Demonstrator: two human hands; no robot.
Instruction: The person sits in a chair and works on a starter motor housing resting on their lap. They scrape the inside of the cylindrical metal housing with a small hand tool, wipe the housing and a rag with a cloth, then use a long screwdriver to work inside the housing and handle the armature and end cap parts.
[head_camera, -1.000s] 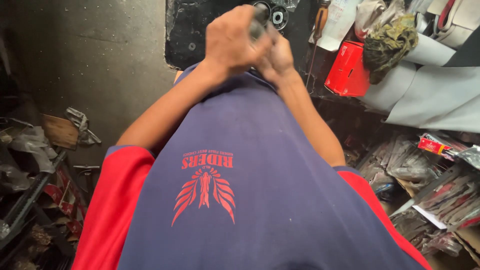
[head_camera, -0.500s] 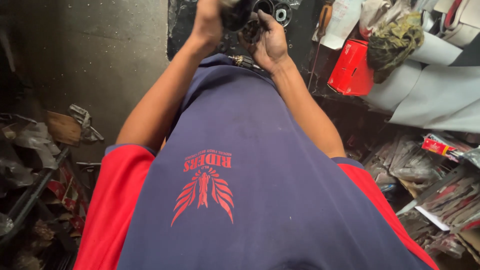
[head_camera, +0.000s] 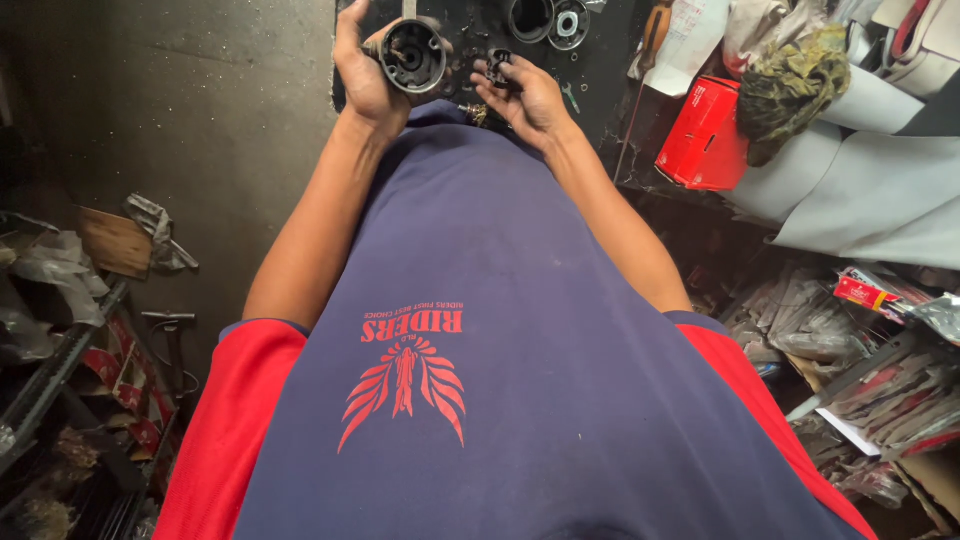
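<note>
Two hands are counted — the left hand (head_camera: 362, 72) and the right hand (head_camera: 528, 98). One round dark metal housing (head_camera: 413, 55) is held in the left, and one small dark part (head_camera: 498, 66) in the right. Two more round metal parts (head_camera: 549, 20) are seen on the black bench (head_camera: 600, 90) beyond. One red box (head_camera: 706, 138) and one wrench (head_camera: 570, 97) are counted — the packets at the right are too jumbled to be counted.

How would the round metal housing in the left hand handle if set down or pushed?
The housing looks like rigid metal, probably heavy for its size. Its round body may roll if laid sideways. It looks dark and grimy, so possibly slippery; the left hand cups it.
</note>
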